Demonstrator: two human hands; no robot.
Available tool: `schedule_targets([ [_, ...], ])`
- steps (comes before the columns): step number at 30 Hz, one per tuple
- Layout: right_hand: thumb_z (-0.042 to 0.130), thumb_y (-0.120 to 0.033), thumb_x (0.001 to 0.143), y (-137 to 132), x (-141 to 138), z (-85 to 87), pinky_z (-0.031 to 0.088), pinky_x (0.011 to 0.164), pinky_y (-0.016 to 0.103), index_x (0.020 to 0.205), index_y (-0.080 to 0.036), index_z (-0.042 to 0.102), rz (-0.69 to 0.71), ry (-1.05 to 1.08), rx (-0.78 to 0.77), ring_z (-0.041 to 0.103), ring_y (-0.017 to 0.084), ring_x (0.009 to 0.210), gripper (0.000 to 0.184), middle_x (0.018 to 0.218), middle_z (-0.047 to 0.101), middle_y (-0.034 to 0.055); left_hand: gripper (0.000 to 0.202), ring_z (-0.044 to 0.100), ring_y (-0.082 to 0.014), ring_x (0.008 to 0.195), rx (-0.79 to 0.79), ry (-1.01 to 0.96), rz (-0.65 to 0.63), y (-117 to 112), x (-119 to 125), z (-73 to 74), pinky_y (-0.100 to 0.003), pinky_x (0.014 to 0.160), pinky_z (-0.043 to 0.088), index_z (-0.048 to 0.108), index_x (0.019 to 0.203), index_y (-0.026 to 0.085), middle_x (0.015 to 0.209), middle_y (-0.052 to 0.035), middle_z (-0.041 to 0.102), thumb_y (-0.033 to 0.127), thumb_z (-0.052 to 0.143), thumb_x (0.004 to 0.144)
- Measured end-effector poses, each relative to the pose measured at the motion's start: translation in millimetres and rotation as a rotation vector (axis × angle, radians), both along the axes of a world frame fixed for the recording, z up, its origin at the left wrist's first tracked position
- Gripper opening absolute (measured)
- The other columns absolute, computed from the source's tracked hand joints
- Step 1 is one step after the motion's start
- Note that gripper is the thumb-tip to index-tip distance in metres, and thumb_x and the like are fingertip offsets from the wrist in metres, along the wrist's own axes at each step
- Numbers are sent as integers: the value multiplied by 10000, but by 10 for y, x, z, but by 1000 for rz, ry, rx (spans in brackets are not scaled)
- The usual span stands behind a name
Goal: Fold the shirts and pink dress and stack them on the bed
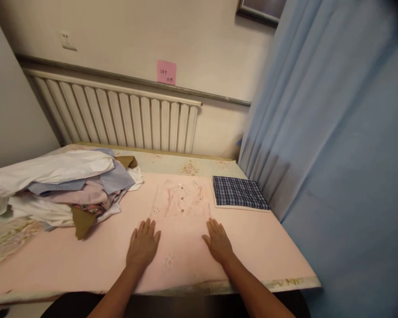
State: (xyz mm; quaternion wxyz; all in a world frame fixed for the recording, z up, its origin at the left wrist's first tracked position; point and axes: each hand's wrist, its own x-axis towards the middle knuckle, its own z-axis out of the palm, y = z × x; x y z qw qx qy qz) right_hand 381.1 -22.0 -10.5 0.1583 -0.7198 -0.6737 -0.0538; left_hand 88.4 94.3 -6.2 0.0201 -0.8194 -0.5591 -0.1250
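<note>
A pale pink shirt (182,201) with a collar, dark buttons and cut-out flower trim lies folded into a rough rectangle in the middle of the table. At its near left corner, my left hand (143,242) rests flat, palm down, fingers stretched out. My right hand (218,240) lies the same way at the near right corner, thumb spread inward. Both sets of fingertips reach the shirt's near edge; whether they press on its fabric or on the pink cloth (86,260) beneath is hard to make out. Neither hand grips anything.
Left of the shirt is a loose heap of clothes (82,185). Folded dark plaid fabric (240,193) lies on the right, with a pale piece under it. A blue curtain (318,132) hangs along the right side, and a radiator (126,115) stands behind the table.
</note>
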Motion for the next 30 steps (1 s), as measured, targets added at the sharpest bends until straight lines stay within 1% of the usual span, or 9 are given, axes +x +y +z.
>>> schedule_targets([
  [4,398,-394,958,-132,98,-18,233,1138,473,1377,-109,437,-7,8,17,281,252,1390,509,1469,370,139,577,222,-280,1411,22,-9,-17,18,-19,-17,-484,1116,189,404,1400,129,1499,-134,345,434,269,929],
  [8,411,-348,948,-333,192,32,278,1127,472,1368,-109,451,-6,77,-26,330,246,1368,485,1437,422,133,542,250,-280,1402,-9,13,-37,7,-64,12,-470,1114,216,427,1389,143,1491,-114,366,406,291,935],
  [12,402,-373,951,-635,185,123,305,1117,485,1391,-125,426,11,120,9,334,250,1366,505,1444,410,134,507,262,-286,1399,7,3,-82,-172,-103,63,-480,1121,218,462,1365,148,1482,-110,381,382,330,936],
  [14,423,-358,944,-796,103,173,297,1122,496,1399,-147,416,101,101,53,320,251,1373,502,1451,404,124,513,255,-277,1403,50,-32,-183,-343,-103,64,-484,1126,220,452,1374,165,1489,-106,368,411,340,938],
  [18,492,-318,915,-1039,-137,235,289,1135,482,1416,-190,392,318,57,79,326,237,1371,527,1445,422,97,527,289,-232,1394,91,-70,-490,-730,-105,-1,-443,1111,292,395,1407,255,1505,-60,343,475,372,928],
  [20,527,-292,891,-1103,-219,219,306,1131,468,1415,-213,394,369,50,83,348,232,1360,546,1435,439,84,592,315,-241,1382,92,-68,-599,-869,-135,-42,-450,1106,308,350,1428,278,1500,-58,352,508,445,891],
  [22,523,-231,871,-1132,-245,167,338,1115,460,1403,-227,414,371,41,97,377,227,1344,543,1424,455,77,681,318,-253,1380,97,-62,-640,-944,-190,-74,-457,1112,305,294,1451,287,1503,-61,343,501,525,847],
  [26,449,-101,830,-1137,-179,25,392,1083,437,1385,-218,445,342,11,136,412,213,1322,567,1405,478,72,699,326,-245,1376,155,-40,-617,-950,-335,-133,-447,1108,329,258,1463,288,1499,-50,353,331,555,832],
  [30,418,-59,763,-1123,-82,-95,417,1064,432,1365,-223,479,311,36,155,429,212,1309,626,1393,488,63,687,353,-227,1362,227,-60,-589,-909,-520,-213,-426,1098,355,272,1458,276,1486,-49,379,169,487,814],
])
